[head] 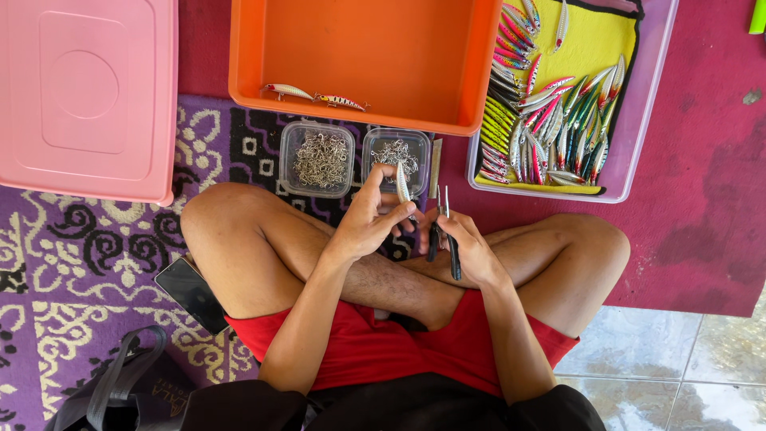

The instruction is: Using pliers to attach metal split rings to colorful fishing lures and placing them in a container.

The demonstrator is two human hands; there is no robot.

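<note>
I sit cross-legged on a patterned rug. My left hand (369, 217) holds a slim silver fishing lure (403, 183) upright between thumb and fingers. My right hand (471, 246) grips small black-handled pliers (444, 231), their tips pointing up beside the lure. Just beyond my hands stand two small clear tubs of metal hooks and rings, one on the left (317, 159) and one on the right (396, 156).
An orange bin (367, 108) with two finished lures (315, 96) lies ahead. A clear tray (630, 120) with several colourful lures is at the right. A pink lid (84, 96) is at the left. A phone (191, 294) and a black bag (120, 387) lie by my left leg.
</note>
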